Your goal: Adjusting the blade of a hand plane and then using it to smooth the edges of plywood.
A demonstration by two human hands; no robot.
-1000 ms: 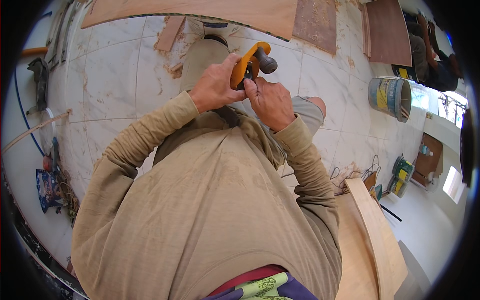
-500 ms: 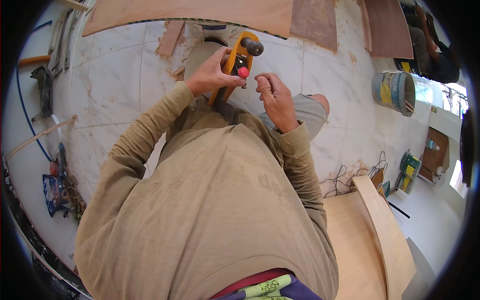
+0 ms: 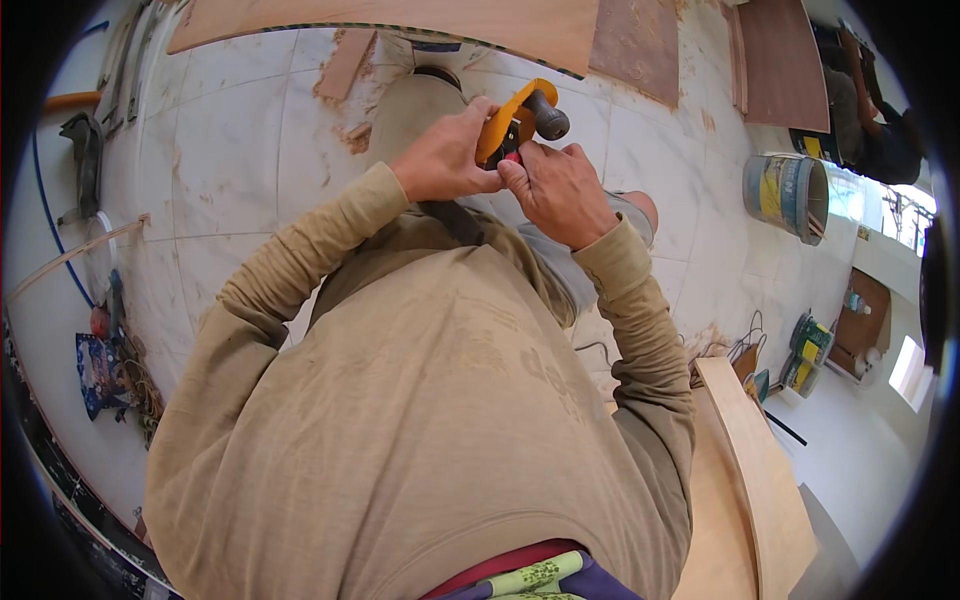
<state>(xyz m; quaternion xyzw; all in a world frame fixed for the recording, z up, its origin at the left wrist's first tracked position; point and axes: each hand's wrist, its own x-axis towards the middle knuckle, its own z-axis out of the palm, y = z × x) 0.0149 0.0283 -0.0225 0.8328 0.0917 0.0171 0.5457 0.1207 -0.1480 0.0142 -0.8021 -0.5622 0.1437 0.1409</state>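
Observation:
In front of my lap I hold a hand plane [image 3: 505,122] with a yellow body and a dark round front knob [image 3: 549,116]. My left hand [image 3: 447,155] is closed round the side of its body. My right hand [image 3: 565,195] has its thumb and fingers closed at a small red knob [image 3: 513,157] in the middle of the plane. Only a sliver of that red knob shows between the fingers. The rear of the plane is mostly hidden by my hands.
A large wooden panel [image 3: 390,22] lies ahead, with wood shavings and an offcut [image 3: 347,65] on the tiled floor. At the right stand a bucket [image 3: 785,190] and green containers [image 3: 808,350]. Boards [image 3: 735,450] lie behind on my right. A person [image 3: 870,110] sits at the far right.
My right hand has moved left and up onto the plane and closed at its red knob. The plane, in my left hand, has shifted right and turned a little.

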